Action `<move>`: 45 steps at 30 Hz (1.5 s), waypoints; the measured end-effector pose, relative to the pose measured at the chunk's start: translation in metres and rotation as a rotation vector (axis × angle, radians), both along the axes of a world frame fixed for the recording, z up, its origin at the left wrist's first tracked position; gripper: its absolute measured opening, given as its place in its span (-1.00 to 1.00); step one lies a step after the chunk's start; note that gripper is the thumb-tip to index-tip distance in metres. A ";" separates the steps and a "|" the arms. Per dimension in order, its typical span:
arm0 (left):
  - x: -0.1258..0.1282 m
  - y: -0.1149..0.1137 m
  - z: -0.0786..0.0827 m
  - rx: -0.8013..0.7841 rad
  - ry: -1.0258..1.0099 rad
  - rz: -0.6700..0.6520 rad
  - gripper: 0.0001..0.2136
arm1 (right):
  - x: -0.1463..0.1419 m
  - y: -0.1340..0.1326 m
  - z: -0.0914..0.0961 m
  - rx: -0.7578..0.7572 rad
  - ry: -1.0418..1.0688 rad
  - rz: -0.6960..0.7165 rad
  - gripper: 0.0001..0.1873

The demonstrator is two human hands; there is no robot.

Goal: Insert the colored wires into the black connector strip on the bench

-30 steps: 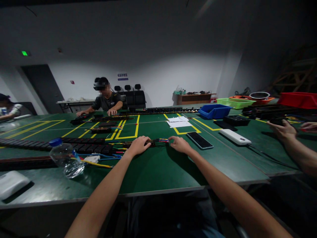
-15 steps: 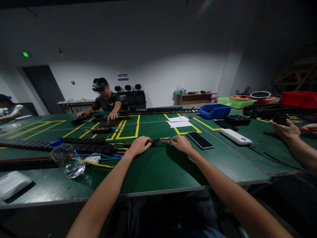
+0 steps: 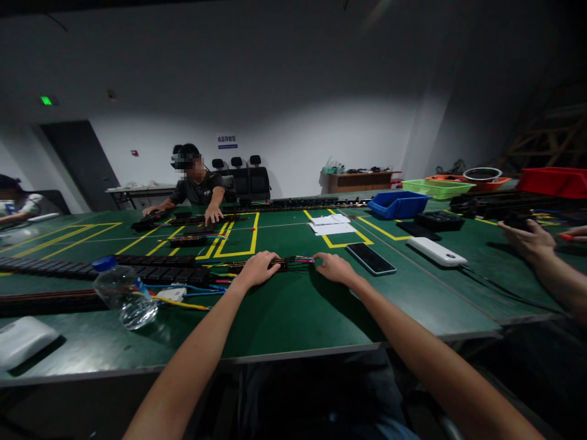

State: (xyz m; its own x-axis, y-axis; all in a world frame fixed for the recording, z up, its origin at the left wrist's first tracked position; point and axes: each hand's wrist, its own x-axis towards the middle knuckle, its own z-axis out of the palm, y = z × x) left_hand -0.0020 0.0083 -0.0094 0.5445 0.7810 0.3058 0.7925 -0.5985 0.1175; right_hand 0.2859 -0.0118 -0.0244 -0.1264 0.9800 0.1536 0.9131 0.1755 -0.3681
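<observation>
My left hand (image 3: 257, 269) rests on top of a long black strip with coloured wires (image 3: 287, 263) on the green table (image 3: 284, 318), its fingers curled down over it. My right hand (image 3: 334, 267) lies just right of the strip's end, fingertips pinching at the red and blue wire ends (image 3: 305, 260). More black strip sections (image 3: 151, 273) run off to the left, with loose blue, yellow and red wires beside them.
A plastic water bottle (image 3: 123, 292) stands left of my left arm, a white block (image 3: 21, 340) nearer the edge. A phone (image 3: 370, 258), white power bank (image 3: 436, 252), papers (image 3: 332, 225) and blue bin (image 3: 398, 205) lie to the right. A co-worker's hand (image 3: 527, 238) works at far right; another person sits opposite.
Almost nothing has moved. My right hand's fingertips have shifted slightly at the wire ends, and the person opposite has moved a hand a little along their strip.
</observation>
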 end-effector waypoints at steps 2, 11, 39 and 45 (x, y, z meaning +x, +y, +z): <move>0.000 -0.001 0.001 -0.005 0.008 0.007 -0.69 | -0.001 -0.001 0.001 0.016 0.012 -0.010 -0.53; 0.001 -0.001 0.001 -0.008 0.012 0.011 -0.69 | 0.002 0.001 0.006 0.121 0.116 -0.093 -0.73; 0.000 -0.001 0.001 -0.009 0.024 0.018 -0.67 | 0.000 0.000 0.006 0.091 0.071 -0.064 -0.71; 0.001 -0.002 0.002 -0.015 0.017 0.018 -0.68 | -0.001 -0.001 0.005 0.065 0.034 -0.023 -0.70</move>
State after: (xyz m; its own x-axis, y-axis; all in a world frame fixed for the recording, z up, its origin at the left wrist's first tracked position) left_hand -0.0008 0.0065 -0.0076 0.5355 0.7950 0.2849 0.8050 -0.5825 0.1123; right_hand 0.2850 -0.0127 -0.0197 -0.0976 0.9704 0.2211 0.9042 0.1793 -0.3876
